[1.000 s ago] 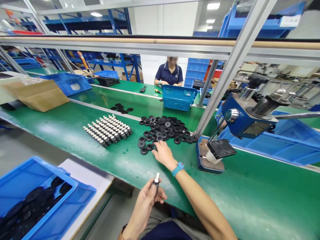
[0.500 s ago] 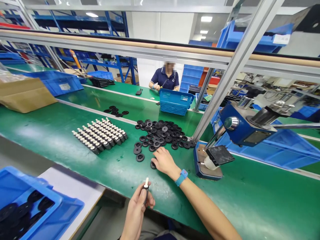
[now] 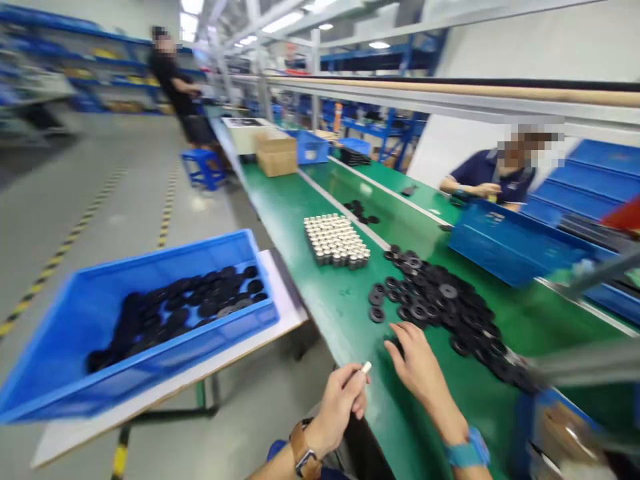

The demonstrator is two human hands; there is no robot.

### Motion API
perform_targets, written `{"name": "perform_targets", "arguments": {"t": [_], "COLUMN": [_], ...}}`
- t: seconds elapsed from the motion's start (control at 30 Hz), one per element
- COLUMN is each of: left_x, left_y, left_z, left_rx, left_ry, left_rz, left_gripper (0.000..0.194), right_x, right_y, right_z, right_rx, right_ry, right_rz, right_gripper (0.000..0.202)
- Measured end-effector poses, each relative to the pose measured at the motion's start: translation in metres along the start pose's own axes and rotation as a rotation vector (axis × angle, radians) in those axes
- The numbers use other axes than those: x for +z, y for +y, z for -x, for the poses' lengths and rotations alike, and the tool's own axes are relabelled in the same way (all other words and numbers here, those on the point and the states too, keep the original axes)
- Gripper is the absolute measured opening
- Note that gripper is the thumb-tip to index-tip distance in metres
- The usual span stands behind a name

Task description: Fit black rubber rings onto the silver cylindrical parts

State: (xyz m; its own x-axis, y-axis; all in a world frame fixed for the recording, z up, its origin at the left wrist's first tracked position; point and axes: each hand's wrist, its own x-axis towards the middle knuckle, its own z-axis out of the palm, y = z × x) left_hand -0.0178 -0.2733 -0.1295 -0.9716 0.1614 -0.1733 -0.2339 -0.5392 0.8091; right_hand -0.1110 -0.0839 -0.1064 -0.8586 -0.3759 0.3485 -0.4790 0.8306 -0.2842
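Observation:
My left hand (image 3: 343, 400) is closed round a small black part whose white shaft (image 3: 367, 367) sticks out past the fingertips; the rest of it is hidden in the hand. My right hand (image 3: 420, 367) is over the green bench, thumb and fingers curved round a black disc (image 3: 397, 343) that is partly hidden by them. Beyond that hand is a loose pile of black ringed discs (image 3: 440, 293), a few lying apart at its left side. Farther off stand close rows of black parts with white shafts (image 3: 336, 240).
At the left, a blue bin (image 3: 200, 327) of larger black discs rests on a white board (image 3: 295, 313). A cardboard box (image 3: 276, 153) stands up the bench (image 3: 280, 200). Across it, a co-worker (image 3: 510, 167) sits behind a blue basket (image 3: 500, 243). Another person (image 3: 177, 87) is at the far left.
The head view has swung left, bringing in more of the blue bin and the aisle. The left hand still holds its part; the right hand stays near the discs.

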Motion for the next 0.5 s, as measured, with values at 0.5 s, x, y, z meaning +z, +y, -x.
{"name": "perform_targets", "arguments": {"t": [0.5], "left_x": [-0.165], "left_y": [0.072], "left_z": [0.056], "left_rx": [0.623], "left_ry": [0.744], "left_rz": [-0.204], "left_gripper": [0.037], "right_x": [0.085], "right_y": [-0.192], "right_z": [-0.119], "right_rx": [-0.442], "right_ry": [-0.224], "right_rz": [-0.344], "right_gripper": [0.036]}}
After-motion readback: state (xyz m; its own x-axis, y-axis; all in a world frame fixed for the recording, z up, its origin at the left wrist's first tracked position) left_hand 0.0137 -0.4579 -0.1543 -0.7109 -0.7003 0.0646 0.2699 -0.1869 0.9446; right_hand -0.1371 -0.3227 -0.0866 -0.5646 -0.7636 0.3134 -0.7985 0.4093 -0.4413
